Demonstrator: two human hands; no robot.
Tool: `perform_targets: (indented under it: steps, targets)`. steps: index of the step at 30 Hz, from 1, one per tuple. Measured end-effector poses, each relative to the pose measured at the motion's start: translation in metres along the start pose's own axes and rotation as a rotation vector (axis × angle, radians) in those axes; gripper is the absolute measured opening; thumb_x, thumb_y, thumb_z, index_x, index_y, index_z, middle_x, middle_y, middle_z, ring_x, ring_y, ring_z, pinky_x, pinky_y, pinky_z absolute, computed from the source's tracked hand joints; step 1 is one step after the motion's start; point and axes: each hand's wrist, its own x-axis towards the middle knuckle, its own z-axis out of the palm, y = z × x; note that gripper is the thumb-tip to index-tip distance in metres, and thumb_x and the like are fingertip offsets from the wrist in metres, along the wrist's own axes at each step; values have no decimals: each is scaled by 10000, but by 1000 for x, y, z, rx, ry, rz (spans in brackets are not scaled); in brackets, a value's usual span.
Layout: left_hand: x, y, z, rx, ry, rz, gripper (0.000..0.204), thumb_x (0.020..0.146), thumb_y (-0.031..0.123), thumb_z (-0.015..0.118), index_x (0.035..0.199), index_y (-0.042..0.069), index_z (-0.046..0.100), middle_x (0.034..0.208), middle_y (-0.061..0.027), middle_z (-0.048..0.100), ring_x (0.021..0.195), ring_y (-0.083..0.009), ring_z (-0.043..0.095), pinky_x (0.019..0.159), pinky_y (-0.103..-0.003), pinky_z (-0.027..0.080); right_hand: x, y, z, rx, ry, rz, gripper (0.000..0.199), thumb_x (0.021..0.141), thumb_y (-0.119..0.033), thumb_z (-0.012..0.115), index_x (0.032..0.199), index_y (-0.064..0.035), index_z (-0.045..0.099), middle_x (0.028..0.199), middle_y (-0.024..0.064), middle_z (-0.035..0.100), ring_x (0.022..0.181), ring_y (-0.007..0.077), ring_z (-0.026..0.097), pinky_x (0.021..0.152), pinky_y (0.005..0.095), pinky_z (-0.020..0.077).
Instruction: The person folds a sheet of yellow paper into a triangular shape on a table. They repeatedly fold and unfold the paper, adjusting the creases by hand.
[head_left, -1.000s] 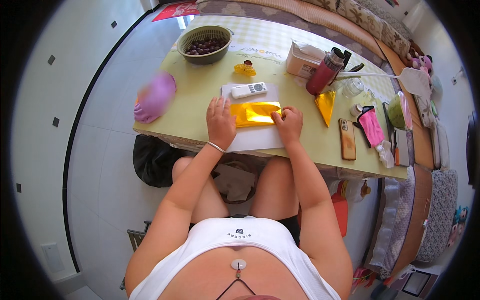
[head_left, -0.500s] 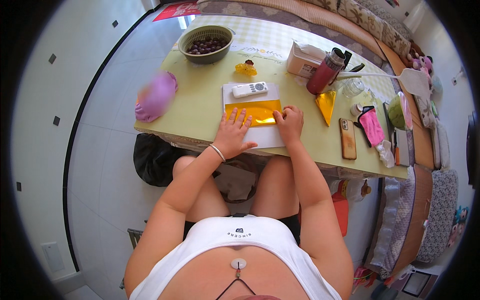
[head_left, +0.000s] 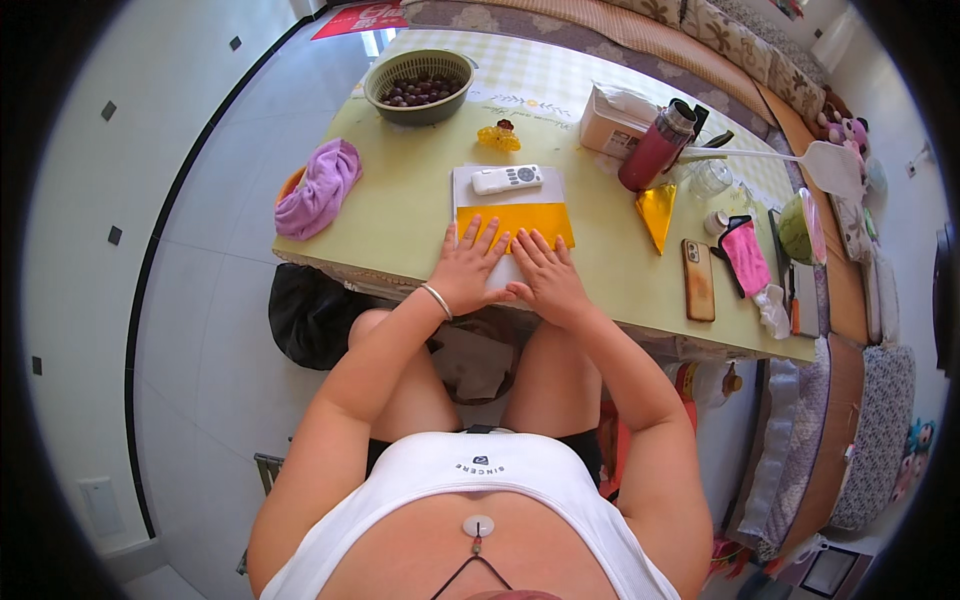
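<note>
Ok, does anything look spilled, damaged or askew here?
Nothing looks spilled. The white plastic paddle-shaped tool looks askew, its head apparently jutting past the right edge of the pale green table. The shiny gold sheet shows no visible tear.

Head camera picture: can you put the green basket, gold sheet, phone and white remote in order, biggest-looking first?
1. Green basket
2. Gold sheet, partly covered
3. Phone and white remote: too alike in size to rank
</note>
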Motion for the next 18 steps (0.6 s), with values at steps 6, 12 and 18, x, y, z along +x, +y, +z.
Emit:
perform_targets:
  steps: [6,12,18]
  targets:
    - [-19,-36,-3,-69,-13,1,890,923,705,468,1576,119,323,1660,-161,219,1549,-339,147,1202,-644,40,-34,34,-24,93,-126,212,803,987,-563,484,1568,-38,306,1648,144,267,1538,280,212,1251,432,146]
    - [16,-87,6,-299,404,-138,608,845,349,744,1342,39,580,1383,-220,568,1312,-405,487,1130,-491,361,-11,51,-22,533,384,356,443,955,-149,650,1353,24,557,1237,188,649,1079,281,651,940,381,519]
    - [49,-73,-12,-298,317,-320,373,657,247,845,949,61,706,976,-126,630,981,-319,591,935,-418,484,40,63,-10,1477,282,771,519,967,-42,580,1445,55,400,885,133,682,643,154,667,567,259,553]
